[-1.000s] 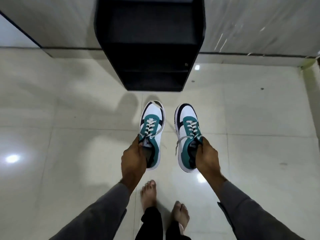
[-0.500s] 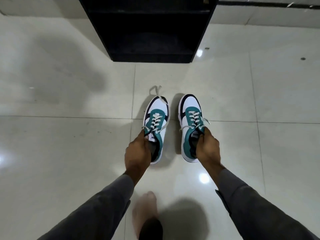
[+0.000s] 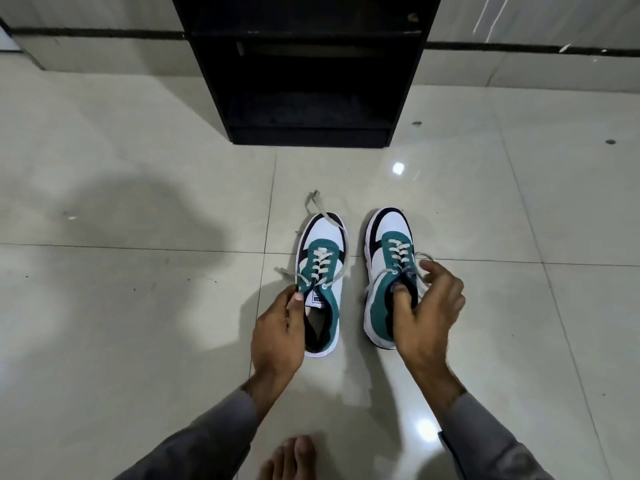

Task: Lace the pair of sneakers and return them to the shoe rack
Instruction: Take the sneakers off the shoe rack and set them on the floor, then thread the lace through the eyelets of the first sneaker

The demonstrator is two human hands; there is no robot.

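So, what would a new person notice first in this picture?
First, the two teal and white sneakers side by side on the pale tiled floor, the left sneaker and the right sneaker. The left hand pinches the left one's collar; the right hand touches the other's opening. Beyond stands a black shoe rack.

We see a glossy tiled floor (image 3: 138,306), a dark-striped wall (image 3: 104,32), and a bare foot (image 3: 291,459).

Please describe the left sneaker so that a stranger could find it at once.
Before the black shoe rack, two teal-and-white sneakers stand side by side on the floor. The left sneaker is the one whose lace trails past its toe.
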